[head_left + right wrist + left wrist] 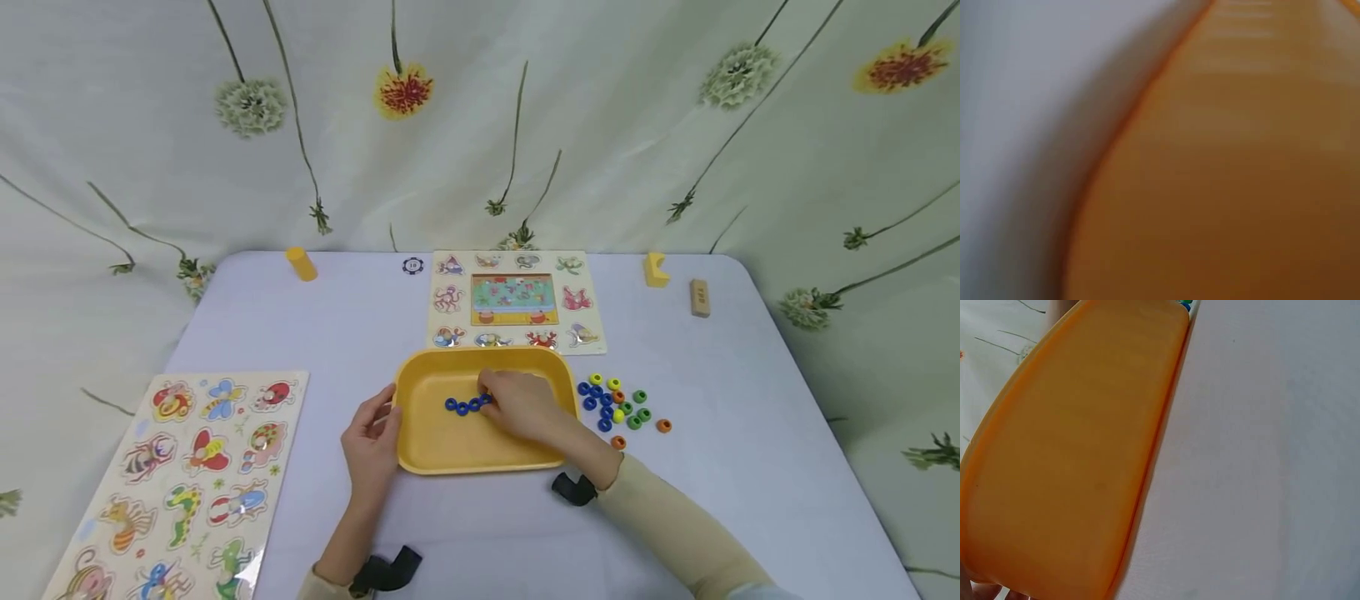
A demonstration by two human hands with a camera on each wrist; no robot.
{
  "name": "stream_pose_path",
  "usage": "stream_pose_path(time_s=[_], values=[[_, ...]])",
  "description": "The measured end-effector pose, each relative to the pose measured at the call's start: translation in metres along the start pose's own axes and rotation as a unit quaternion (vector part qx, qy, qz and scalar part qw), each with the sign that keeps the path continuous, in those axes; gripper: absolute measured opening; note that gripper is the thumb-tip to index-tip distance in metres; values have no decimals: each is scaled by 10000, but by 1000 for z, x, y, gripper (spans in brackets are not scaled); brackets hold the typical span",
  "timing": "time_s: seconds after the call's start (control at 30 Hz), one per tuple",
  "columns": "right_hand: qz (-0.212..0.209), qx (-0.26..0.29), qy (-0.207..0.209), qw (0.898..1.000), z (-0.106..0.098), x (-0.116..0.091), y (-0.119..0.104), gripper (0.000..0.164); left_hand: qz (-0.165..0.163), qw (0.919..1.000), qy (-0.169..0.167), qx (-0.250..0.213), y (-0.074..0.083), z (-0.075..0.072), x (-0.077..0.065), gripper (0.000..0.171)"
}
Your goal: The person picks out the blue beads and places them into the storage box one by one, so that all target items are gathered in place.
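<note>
A yellow tray lies in the middle of the table, and its outer wall fills much of the left wrist view. My left hand grips the tray's left rim, thumb on the near side and fingers farther along the edge. Inside the tray, several blue beads form a short, slightly curved row. Reaching over the tray's right side, my right hand pinches the blue bead at the row's right end. Its fingertips are partly hidden by the hand. The right wrist view holds only the tray's wall, blurred.
Loose blue, green, yellow and orange beads lie right of the tray. A sea-animal puzzle board touches its back; an insect board lies left. Farther back are a yellow cylinder, a chip, a yellow block and a wooden block.
</note>
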State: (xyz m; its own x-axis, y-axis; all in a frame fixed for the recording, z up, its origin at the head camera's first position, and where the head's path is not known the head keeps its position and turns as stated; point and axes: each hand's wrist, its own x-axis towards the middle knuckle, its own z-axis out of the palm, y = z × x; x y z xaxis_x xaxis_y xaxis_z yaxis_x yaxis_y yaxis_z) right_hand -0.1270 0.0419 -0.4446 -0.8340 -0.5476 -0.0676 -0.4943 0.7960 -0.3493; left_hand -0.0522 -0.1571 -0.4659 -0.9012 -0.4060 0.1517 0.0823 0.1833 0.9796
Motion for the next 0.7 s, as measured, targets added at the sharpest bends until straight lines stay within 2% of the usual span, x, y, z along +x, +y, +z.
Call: stream_pose_path(time_s=[0.2, 0.37, 0.53, 0.6, 0.7], values=[[55, 24, -76, 10000, 7, 4, 1, 19, 14, 9999, 37, 99, -1, 0, 0, 30], [198, 233, 270, 9992, -1, -4, 2, 26, 43, 10000, 47, 3, 0, 2, 0, 30], [394, 811, 998, 9909, -14, -28, 8, 26, 17, 10000, 13, -71, 2, 3, 0, 30], [397, 1052, 1416, 9835, -17, -42, 14, 25, 4, 10000, 13, -70, 2, 3, 0, 30], [208, 1340, 2153, 9671, -18, -65, 30, 25, 13, 10000, 19, -33, 3, 3, 0, 30]])
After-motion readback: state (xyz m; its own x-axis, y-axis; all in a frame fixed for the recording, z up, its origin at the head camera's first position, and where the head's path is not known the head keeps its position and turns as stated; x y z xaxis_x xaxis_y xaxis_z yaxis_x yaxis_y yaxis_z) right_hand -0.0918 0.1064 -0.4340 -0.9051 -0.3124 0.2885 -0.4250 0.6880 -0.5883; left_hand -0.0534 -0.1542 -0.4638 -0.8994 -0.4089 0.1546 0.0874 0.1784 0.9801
